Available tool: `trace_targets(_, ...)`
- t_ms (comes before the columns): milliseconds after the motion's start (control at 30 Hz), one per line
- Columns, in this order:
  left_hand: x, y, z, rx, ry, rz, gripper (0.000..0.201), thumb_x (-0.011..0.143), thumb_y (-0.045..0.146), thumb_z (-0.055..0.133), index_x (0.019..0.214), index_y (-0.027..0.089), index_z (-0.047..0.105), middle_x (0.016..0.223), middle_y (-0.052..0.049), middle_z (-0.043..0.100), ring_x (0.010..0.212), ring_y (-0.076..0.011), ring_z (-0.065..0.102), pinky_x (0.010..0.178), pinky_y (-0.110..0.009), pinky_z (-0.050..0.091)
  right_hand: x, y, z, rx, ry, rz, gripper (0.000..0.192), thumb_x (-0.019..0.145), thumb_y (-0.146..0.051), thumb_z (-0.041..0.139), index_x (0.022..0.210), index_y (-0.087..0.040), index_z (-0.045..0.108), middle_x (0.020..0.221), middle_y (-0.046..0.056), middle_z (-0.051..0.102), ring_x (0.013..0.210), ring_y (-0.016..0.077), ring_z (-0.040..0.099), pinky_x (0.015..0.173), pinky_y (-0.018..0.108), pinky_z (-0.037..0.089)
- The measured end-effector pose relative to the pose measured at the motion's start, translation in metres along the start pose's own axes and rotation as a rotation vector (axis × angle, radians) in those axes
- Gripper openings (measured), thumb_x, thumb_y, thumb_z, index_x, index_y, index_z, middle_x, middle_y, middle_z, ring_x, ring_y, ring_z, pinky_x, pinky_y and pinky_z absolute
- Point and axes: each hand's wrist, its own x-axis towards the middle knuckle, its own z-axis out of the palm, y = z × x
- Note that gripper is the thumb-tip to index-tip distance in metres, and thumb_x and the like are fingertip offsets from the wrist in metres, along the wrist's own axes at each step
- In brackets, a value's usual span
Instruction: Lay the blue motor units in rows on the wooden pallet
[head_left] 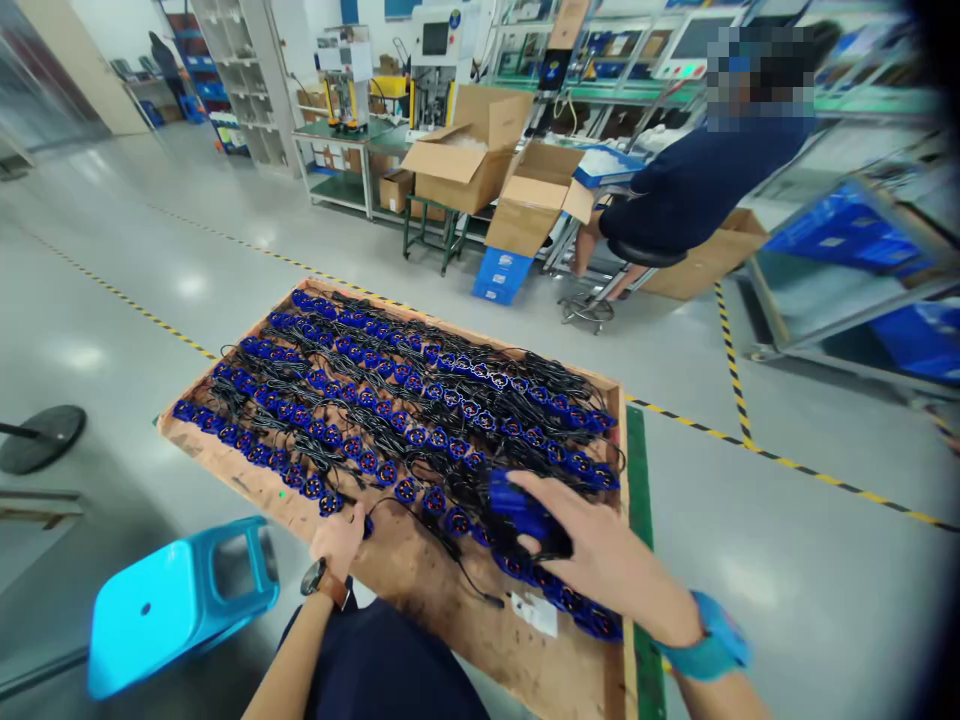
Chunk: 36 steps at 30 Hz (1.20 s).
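Note:
A wooden board (420,585) lies on the floor, covered with rows of several blue round parts (390,400) joined by black cables. My right hand (600,550) is closed around a blue handheld device (521,510) over the near right rows. My left hand (341,535) rests at the board's near edge, fingers curled on a blue part and its black cable (420,520). A white tag (536,612) lies on the bare wood near my right wrist.
A light blue plastic stool (180,600) stands at my left. A black round stand base (41,438) sits far left. Beyond the board, a seated person in dark blue (697,185) works beside open cardboard boxes (465,150) and machine benches. Yellow-black tape (739,400) marks the floor.

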Motion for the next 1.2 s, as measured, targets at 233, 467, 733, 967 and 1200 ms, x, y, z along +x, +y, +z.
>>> trace_targets(233,-0.012,0.002,0.002,0.043,0.122,0.008,0.067,0.097,0.062,0.030,0.093,0.010,0.071,0.093,-0.022,0.073,0.090,-0.0327,0.072,0.077,-0.038,0.053,0.060,-0.065,0.097,-0.243,-0.363,-0.431,0.077,0.077,-0.016,0.063,0.147,-0.030,0.035,0.114,0.006,0.061,0.075,0.0212,0.068,0.059,0.029,0.048)
trace_targets(467,-0.038,-0.023,0.017,0.043,0.215,0.359,0.030,0.101,0.035,0.034,0.108,0.019,0.060,0.096,-0.010,0.071,0.094,-0.0257,0.070,0.085,-0.036,0.053,0.068,-0.073,0.193,-0.349,-0.315,-0.498,0.054,0.085,-0.012,0.057,0.135,-0.026,0.043,0.102,0.007,0.061,0.069,0.0195,0.068,0.053,0.026,0.046)
trace_targets(733,-0.032,-0.044,0.035,0.068,-0.012,0.983,0.068,0.080,0.018,0.053,0.145,0.017,0.033,0.148,-0.014,0.046,0.130,-0.0256,0.052,0.102,-0.038,0.052,0.057,-0.074,0.220,-0.368,-0.278,-0.392,0.039,0.100,-0.019,0.038,0.139,-0.021,0.039,0.108,0.012,0.061,0.063,0.0169,0.066,0.051,0.026,0.048)
trace_targets(967,-0.021,-0.016,0.035,0.334,0.000,1.053,0.046,0.088,0.021,0.057,0.132,0.017,0.048,0.130,-0.012,0.060,0.115,-0.0253,0.060,0.096,-0.037,0.053,0.022,-0.075,0.211,-0.184,-0.293,-0.006,0.060,0.090,-0.011,0.045,0.148,-0.012,0.029,0.121,0.017,0.059,0.075,0.0220,0.069,0.059,0.031,0.051)
trace_targets(1200,-0.016,0.002,0.044,0.525,0.005,1.438,0.026,0.095,0.020,0.055,0.120,0.014,0.055,0.116,-0.011,0.063,0.103,-0.0235,0.060,0.089,-0.036,0.052,-0.023,-0.058,0.213,0.262,-0.050,0.356,0.047,0.088,-0.021,0.055,0.134,-0.019,0.047,0.133,0.011,0.060,0.112,0.0267,0.064,0.090,0.036,0.052)
